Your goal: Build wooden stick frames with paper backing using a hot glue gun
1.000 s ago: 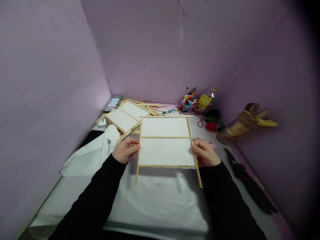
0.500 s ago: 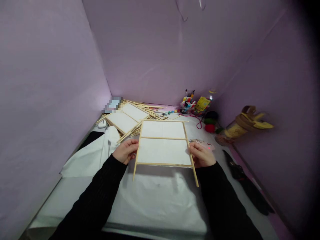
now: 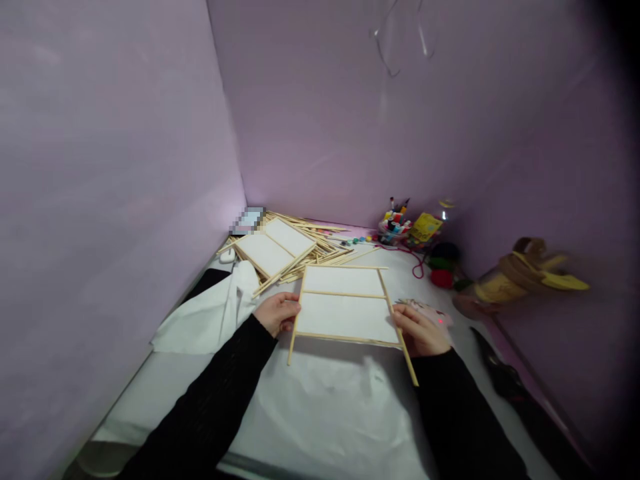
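Between my hands, a wooden stick frame backed with a white sheet is held up above the table, tilted toward me. Three crosswise sticks join its two side sticks, whose lower ends stick out past the sheet. My left hand pinches the left side stick, thumb on top. My right hand grips the right side stick, fingers partly behind it. Farther back, a similar white panel with sticks rests on a heap of loose wooden sticks.
White cloth covers the table. Folded white fabric lies at left, near a blurred-out device. Back right hold a cup of markers, yarn balls and a jar with a brown strap. A dark object lies along the right edge.
The view has swung slightly left and up, so the whole scene sits farther right and lower. Both hands keep their hold on the stick frame.
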